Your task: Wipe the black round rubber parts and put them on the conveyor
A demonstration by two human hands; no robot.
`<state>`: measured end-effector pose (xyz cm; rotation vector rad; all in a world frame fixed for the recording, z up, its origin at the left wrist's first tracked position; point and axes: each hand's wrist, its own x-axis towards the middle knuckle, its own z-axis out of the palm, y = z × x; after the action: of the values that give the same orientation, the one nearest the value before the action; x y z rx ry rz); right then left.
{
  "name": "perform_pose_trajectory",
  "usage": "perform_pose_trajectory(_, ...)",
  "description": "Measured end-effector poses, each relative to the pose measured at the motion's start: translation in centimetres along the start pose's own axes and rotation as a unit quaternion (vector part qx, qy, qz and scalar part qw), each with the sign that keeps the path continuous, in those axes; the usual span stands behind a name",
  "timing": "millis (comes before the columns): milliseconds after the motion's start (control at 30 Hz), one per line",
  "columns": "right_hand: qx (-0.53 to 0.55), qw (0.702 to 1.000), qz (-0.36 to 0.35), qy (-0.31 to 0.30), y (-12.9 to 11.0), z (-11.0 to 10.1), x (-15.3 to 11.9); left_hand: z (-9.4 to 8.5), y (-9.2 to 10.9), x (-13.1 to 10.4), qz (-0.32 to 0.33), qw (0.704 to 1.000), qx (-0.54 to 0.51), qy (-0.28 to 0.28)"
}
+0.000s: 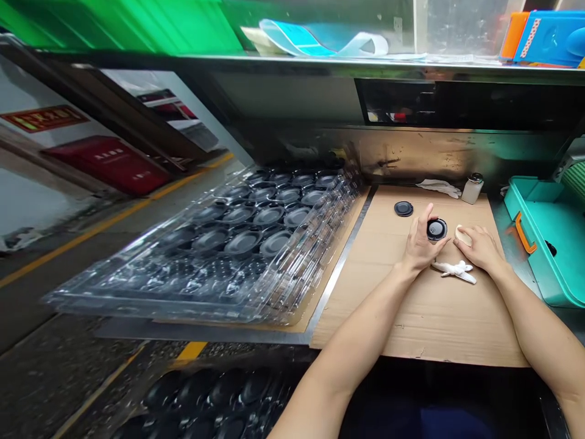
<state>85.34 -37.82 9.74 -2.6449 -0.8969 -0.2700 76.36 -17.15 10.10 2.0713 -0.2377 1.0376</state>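
My left hand grips a round black part by its edge, thumb below and fingers at its side; its grey inner face shows. Just to the right, my right hand is closed on a small cream-coloured pad, held apart from the black part. Below both hands a crumpled white cloth lies on the cardboard sheet. Another round black part rests flat on the cardboard, beyond my left hand.
Stacked clear plastic trays with rows of round black parts stand at left. At the back are a small bottle and a white glove. A teal bin stands at right; a metal shelf crosses above.
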Motion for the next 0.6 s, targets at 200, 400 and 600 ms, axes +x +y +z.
perform_pose_trajectory(200,0.014,1.0,0.004,-0.004,-0.3,-0.3,0.0,0.0,-0.4,0.0,-0.03,0.999,0.02,-0.041)
perform_pose_trajectory(400,-0.005,1.0,0.012,-0.016,-0.5,-0.3,-0.1,0.2,-2.4,0.1,-0.171,0.944,0.244,-0.144)
perform_pose_trajectory(600,0.001,1.0,0.019,-0.024,-0.6,-0.2,-0.2,-1.2,-3.0,-0.2,-0.162,0.948,0.192,-0.196)
